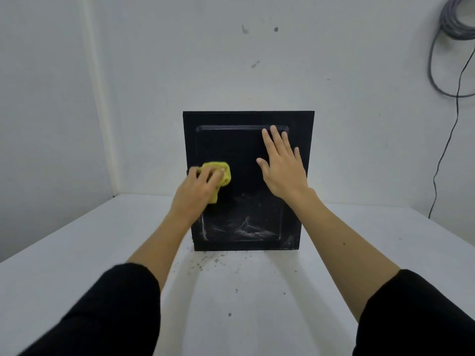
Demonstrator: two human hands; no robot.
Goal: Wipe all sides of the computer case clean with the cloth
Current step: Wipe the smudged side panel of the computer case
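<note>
On a white table (108, 253) set vs. a pale wall, a black computer case (244, 206) stands upright near the far edge, broad side panel facing the camera. Left hand (198, 191), fingers curled, grips a bunched yellow cloth (218, 176) and presses it to the panel's left-centre, just beside the case's left edge. Right hand (280, 165) lies flat on the upper right of the panel w/ fingers straight and spread, holding nothing. White streaks and smears mark the panel's lower part, approx. along the bottom of the recessed area. Dark specks (205, 263) dot the tabletop right in front of the case. Both forearms are bare, black sleeves (115, 309) pushed up. Top right, a grey cable coil (455, 19) hangs on the wall, w/ a thin black cord (447, 140) trailing down.
</note>
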